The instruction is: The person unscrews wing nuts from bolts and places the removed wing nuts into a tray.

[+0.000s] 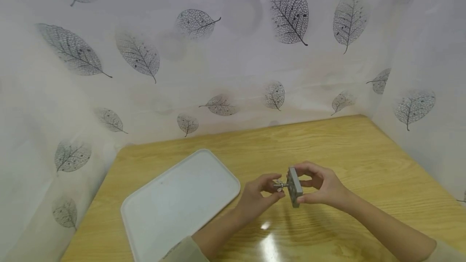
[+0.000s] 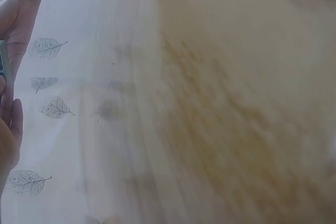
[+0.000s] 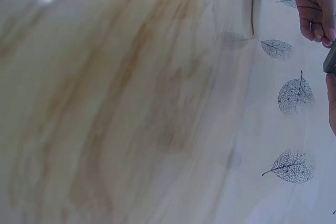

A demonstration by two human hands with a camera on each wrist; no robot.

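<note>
Above the wooden table, in the head view, both hands are at a grey rectangular metal block that stands on edge in the air. From its left face sticks a thin bolt with a shiny wing nut on it. My left hand pinches the wing nut between thumb and fingertips. On the other side my right hand grips the block, fingers at its top edge and thumb near the bottom. Both wrist views catch only a sliver of the block at the picture's edge.
A white tray lies on the left of the wooden table, close to the left forearm. Leaf-printed sheeting surrounds the table at the back and sides. Light glares off the tabletop below the hands.
</note>
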